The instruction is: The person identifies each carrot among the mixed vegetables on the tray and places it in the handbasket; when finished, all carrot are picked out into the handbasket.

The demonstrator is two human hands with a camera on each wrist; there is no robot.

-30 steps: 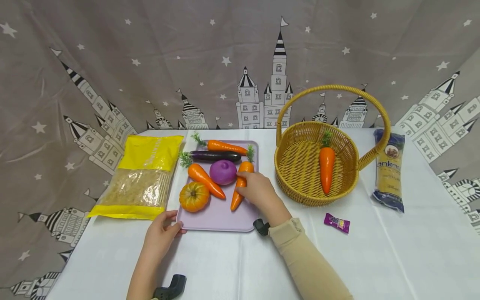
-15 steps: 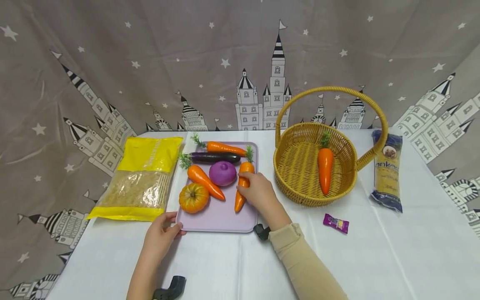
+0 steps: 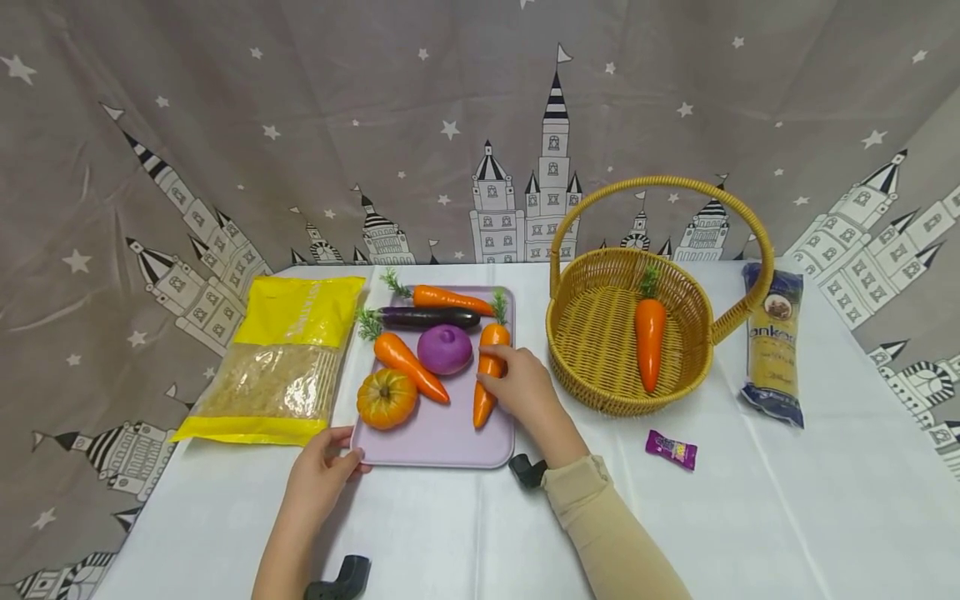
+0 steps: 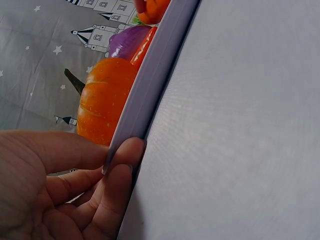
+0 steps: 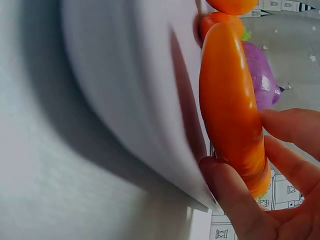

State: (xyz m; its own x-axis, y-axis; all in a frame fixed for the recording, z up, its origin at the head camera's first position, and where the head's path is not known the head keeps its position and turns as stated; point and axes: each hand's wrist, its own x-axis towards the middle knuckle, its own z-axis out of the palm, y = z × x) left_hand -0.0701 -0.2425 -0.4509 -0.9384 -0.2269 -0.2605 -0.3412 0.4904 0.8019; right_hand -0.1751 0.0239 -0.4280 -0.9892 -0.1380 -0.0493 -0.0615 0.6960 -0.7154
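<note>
Tablecloth (image 3: 720, 533) holds basket (image 3: 592, 333) and 2 bags (image 3: 277, 375); hands (image 3: 321, 475) grip tray (image 3: 431, 446) and carrot (image 3: 489, 367).

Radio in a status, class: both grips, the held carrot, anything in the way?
Left grip pinches the tray near its front-left corner. Right grip holds carrot, tray's right side. Nothing lies on it; purple vegetable close beside.

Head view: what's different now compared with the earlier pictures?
The carrot held by the right hand has swung its tip to the right, closer to the right edge of the tray.

Unchanged: the left hand pinches the tray's corner; pumpkin and basket stay put.
</note>
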